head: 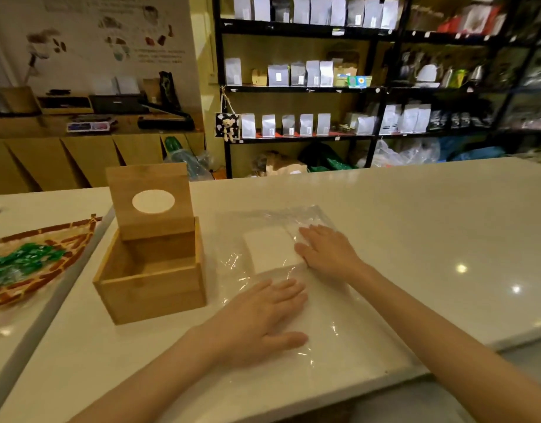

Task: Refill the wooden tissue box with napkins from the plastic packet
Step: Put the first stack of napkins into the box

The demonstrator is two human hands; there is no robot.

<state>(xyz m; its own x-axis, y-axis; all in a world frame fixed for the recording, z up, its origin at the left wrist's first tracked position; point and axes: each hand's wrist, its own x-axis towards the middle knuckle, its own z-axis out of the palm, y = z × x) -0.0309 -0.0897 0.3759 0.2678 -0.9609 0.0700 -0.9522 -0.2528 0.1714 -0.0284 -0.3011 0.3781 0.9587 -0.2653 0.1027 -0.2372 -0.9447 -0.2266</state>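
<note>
We press both hands, left (263, 319) and right (327, 253), fingers spread flat, on one packet (324, 325) beside one open box (150, 270).

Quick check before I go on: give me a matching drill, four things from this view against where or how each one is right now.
Things:
1. wooden tissue box
2. lid
3. left hand
4. right hand

States:
A. flat on the near part of the plastic packet
B. standing upright, its oval hole facing the camera
C. open and empty, left of the packet
D. resting on the far part of the packet, beside the white napkins

Pairs: 1-C, 2-B, 3-A, 4-D
</note>
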